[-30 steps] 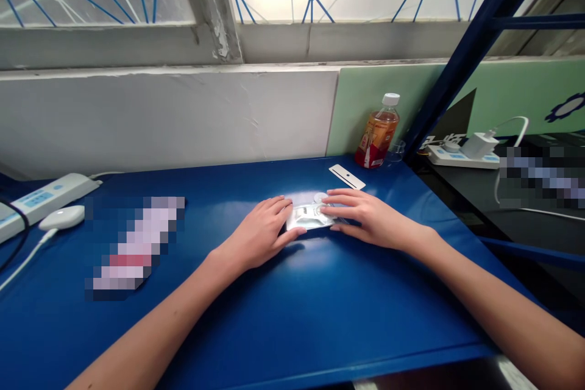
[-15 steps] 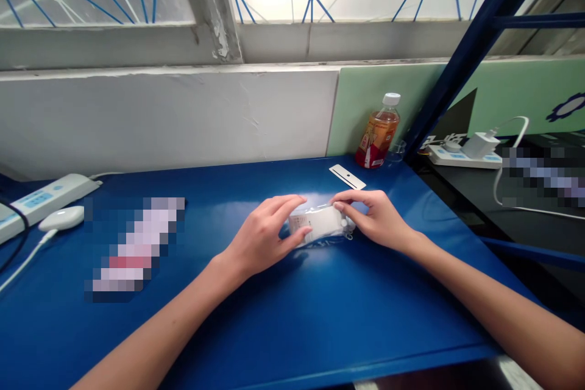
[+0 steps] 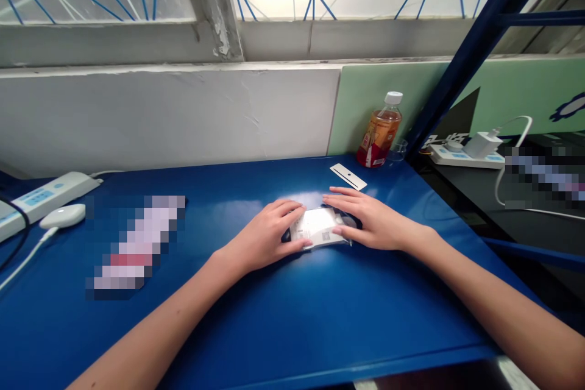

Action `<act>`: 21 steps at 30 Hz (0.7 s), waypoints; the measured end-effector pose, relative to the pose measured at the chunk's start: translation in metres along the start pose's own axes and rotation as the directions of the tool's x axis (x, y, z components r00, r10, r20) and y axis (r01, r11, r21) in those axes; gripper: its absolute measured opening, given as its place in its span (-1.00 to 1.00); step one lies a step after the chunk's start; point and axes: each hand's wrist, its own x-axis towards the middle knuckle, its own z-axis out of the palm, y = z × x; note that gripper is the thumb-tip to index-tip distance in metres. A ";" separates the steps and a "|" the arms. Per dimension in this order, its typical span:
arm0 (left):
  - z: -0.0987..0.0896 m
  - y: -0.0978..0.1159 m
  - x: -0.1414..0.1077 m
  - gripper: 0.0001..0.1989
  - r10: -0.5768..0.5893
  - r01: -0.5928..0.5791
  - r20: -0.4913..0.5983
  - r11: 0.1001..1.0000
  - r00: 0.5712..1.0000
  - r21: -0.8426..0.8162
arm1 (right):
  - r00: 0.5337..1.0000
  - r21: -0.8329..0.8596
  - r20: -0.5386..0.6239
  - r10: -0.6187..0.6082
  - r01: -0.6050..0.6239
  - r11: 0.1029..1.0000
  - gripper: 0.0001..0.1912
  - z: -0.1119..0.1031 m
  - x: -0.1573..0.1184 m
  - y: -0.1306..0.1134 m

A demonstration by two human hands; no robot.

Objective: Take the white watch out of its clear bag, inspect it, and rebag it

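A clear plastic packet (image 3: 320, 226) with a white printed insert lies on the blue table (image 3: 283, 323), between my two hands. My left hand (image 3: 274, 233) has its thumb and fingers around the packet's left end, the thumb along the near edge. At the other end, my right hand (image 3: 370, 216) is spread, fingers stretched out over the far side and the thumb touching the packet's near right part. A white card (image 3: 348, 177) with a dark line lies just behind the right hand.
A drink bottle (image 3: 379, 131) stands at the back by the green panel, with a clear round item beside it. At the left are a power strip (image 3: 50, 201), a white charger (image 3: 63, 217) and a blurred-out object (image 3: 141, 244). A blue metal post (image 3: 479, 42) rises at the right.
My right hand has opened from a pinch on the packet's right end and spread its fingers. The packet now lies flatter, with a square printed code showing.
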 end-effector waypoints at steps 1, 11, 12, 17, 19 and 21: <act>0.000 -0.001 0.000 -0.47 -0.003 0.003 0.011 1.000 1.000 0.004 | 0.999 0.001 0.043 0.001 -0.001 1.000 -0.34 -0.001 -0.001 0.000; -0.004 -0.002 -0.001 -0.30 -0.058 0.056 0.097 0.998 0.994 0.021 | 0.966 -0.024 0.229 0.123 -0.120 0.992 -0.05 0.003 0.000 -0.002; -0.004 -0.002 -0.001 -0.31 -0.062 0.060 0.105 0.998 0.993 0.025 | 0.964 -0.028 0.232 0.132 -0.129 0.991 -0.06 0.004 -0.001 -0.003; -0.003 -0.001 -0.001 -0.33 -0.105 0.096 0.152 0.993 0.983 0.065 | 0.960 -0.058 0.230 0.159 -0.150 0.987 -0.09 0.007 -0.004 -0.004; -0.005 -0.001 -0.002 -0.29 -0.118 0.105 0.157 0.991 0.981 0.088 | 0.962 -0.069 0.224 0.158 -0.146 0.987 -0.08 0.009 -0.005 -0.004; -0.008 -0.002 -0.002 -0.24 -0.118 0.101 0.153 0.989 0.981 0.111 | 0.966 -0.077 0.207 0.154 -0.141 0.987 -0.07 0.009 -0.004 -0.004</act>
